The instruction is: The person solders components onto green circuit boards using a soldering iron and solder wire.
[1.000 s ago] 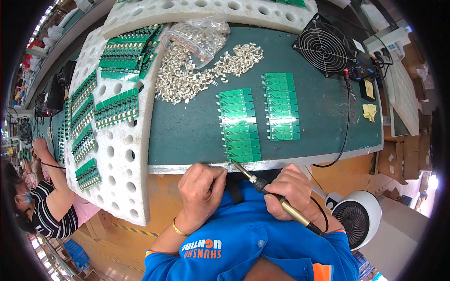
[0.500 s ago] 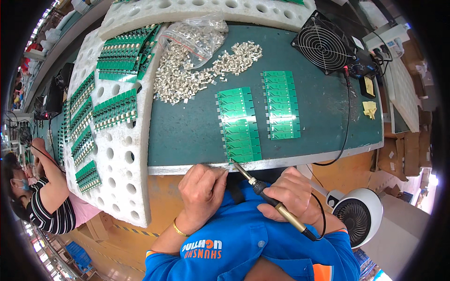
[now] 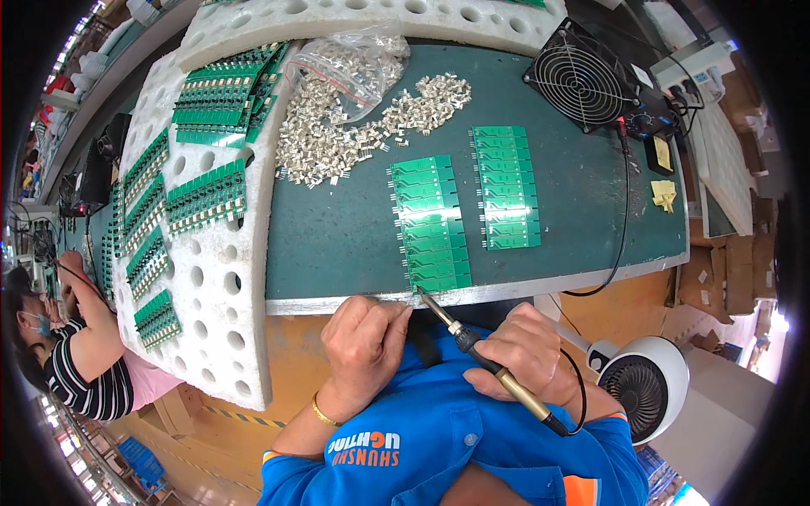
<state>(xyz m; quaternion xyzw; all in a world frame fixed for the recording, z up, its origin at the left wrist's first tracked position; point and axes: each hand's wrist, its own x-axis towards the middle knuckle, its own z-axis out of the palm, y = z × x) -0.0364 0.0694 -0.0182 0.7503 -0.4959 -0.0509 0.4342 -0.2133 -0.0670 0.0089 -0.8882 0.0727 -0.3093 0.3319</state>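
My right hand (image 3: 525, 356) is wrapped round a soldering iron (image 3: 467, 339) with a black grip and a brass-coloured rear. Its tip meets the near end of a green circuit board panel (image 3: 432, 221) lying at the bench's front edge. Beside that tip, at the metal edge, my left hand (image 3: 364, 341) is closed with thumb and finger pinched together. Whatever it pinches is too fine to make out. A second green panel (image 3: 506, 187) lies to the right of the first. Small white pin connectors (image 3: 325, 139) are heaped behind, partly under a clear plastic bag (image 3: 359, 80).
White perforated foam (image 3: 198, 325) on the left carries populated green boards (image 3: 207, 196). A black square fan (image 3: 582, 76) stands at the back right, near a yellow sponge (image 3: 664, 196). The iron's black cable loops beside a white round fan (image 3: 645, 388). A co-worker (image 3: 84, 346) sits far left.
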